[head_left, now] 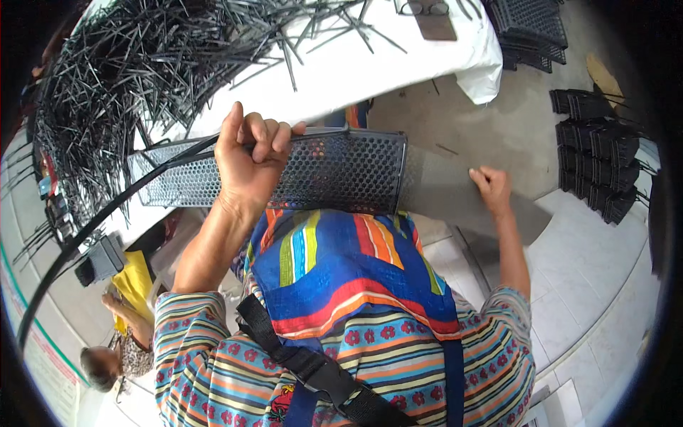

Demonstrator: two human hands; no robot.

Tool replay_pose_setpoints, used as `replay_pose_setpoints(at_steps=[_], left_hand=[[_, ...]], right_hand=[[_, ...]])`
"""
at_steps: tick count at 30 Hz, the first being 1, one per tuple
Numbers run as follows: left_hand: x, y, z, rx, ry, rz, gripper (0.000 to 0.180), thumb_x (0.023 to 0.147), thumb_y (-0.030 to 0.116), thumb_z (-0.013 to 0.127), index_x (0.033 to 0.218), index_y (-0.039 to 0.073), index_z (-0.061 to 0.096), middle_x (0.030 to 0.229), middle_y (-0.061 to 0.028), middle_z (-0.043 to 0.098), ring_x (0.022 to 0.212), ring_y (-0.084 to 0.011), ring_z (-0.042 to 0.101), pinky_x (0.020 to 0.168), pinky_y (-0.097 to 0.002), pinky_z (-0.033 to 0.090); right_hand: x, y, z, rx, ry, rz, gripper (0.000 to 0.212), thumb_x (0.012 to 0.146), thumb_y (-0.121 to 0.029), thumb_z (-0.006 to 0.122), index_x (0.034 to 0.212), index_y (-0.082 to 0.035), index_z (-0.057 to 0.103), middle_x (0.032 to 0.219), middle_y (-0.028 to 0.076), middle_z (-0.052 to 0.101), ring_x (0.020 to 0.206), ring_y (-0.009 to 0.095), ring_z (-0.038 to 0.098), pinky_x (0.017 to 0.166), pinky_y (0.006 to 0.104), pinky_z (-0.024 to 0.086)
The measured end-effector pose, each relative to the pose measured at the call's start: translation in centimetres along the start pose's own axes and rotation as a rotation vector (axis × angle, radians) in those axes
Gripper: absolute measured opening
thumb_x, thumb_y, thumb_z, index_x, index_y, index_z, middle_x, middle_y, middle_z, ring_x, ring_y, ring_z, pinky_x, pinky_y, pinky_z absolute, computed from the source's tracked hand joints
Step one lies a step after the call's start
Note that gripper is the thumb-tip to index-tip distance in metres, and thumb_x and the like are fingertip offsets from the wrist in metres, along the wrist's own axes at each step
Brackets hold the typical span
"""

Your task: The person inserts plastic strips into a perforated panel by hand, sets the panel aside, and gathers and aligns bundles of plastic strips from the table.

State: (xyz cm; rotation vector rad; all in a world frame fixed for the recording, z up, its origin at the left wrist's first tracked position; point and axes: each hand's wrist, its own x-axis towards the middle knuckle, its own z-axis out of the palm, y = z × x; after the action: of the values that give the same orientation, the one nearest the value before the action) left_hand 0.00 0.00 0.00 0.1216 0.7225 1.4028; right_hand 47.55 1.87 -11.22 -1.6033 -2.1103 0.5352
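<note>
A dark perforated plastic panel point(348, 171) lies across my front, its long side running left to right. My left hand point(250, 153) is at its far edge, palm up, with the fingers curled in. A long black strip point(117, 203) runs from the lower left over the panel to that hand, which is closed on it; where the strip passes behind the thumb is hidden. My right hand point(492, 186) is off to the right, apart from the panel. Its fingers are closed, and what they hold, if anything, I cannot make out.
A big tangled heap of black strips point(142, 64) covers the white-covered table point(341, 78). Glasses point(425, 8) lie at its far end. Stacked black perforated panels point(530, 28) stand far right, and bundled black pieces point(594, 153) below them. Another person point(128, 341) is at lower left.
</note>
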Motion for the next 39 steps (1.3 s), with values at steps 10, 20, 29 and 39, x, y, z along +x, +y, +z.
replay_pose_setpoints(at_steps=[10, 20, 29, 39], left_hand=[[-3.5, -1.0, -0.9, 0.163, -0.178, 0.183, 0.051, 0.099, 0.034, 0.037, 0.055, 0.011, 0.044, 0.046, -0.0002, 0.031, 0.057, -0.0179, 0.040, 0.089, -0.0450, 0.045], [-4.2, -1.4, -1.7, 0.170, -0.261, 0.240, 0.046, 0.094, 0.033, 0.047, 0.055, 0.009, 0.046, 0.048, -0.0004, 0.036, 0.056, -0.0177, 0.046, 0.093, -0.0445, 0.043], [-3.2, -1.0, -2.4, 0.222, -0.339, 0.203, 0.046, 0.095, 0.040, 0.047, 0.059, 0.011, 0.050, 0.051, 0.0014, 0.037, 0.059, -0.0157, 0.046, 0.100, -0.0463, 0.041], [-2.3, -0.9, -1.9, 0.151, -0.272, 0.174, 0.045, 0.089, 0.038, 0.055, 0.056, 0.009, 0.047, 0.050, -0.0002, 0.038, 0.059, -0.0159, 0.048, 0.095, -0.0415, 0.043]], right_hand=[[9.2, -12.4, 4.6, -0.058, -0.253, -0.046, 0.043, 0.088, -0.037, 0.064, 0.067, -0.001, 0.055, 0.059, 0.018, 0.046, 0.057, 0.039, 0.047, 0.053, 0.0418, 0.037], [12.0, -11.8, 9.2, 0.187, -0.558, 0.064, 0.052, 0.086, -0.041, 0.066, 0.060, 0.003, 0.053, 0.053, 0.014, 0.039, 0.049, 0.018, 0.041, 0.051, 0.0360, 0.035], [14.5, -14.3, 9.8, 0.378, -0.832, 0.315, 0.040, 0.084, -0.026, 0.071, 0.056, -0.001, 0.058, 0.057, -0.008, 0.046, 0.053, 0.003, 0.038, 0.048, 0.0268, 0.031], [16.3, -15.7, 11.6, 0.207, -0.858, 0.280, 0.046, 0.081, -0.029, 0.073, 0.052, -0.002, 0.051, 0.051, -0.007, 0.039, 0.052, 0.006, 0.032, 0.046, 0.0309, 0.028]])
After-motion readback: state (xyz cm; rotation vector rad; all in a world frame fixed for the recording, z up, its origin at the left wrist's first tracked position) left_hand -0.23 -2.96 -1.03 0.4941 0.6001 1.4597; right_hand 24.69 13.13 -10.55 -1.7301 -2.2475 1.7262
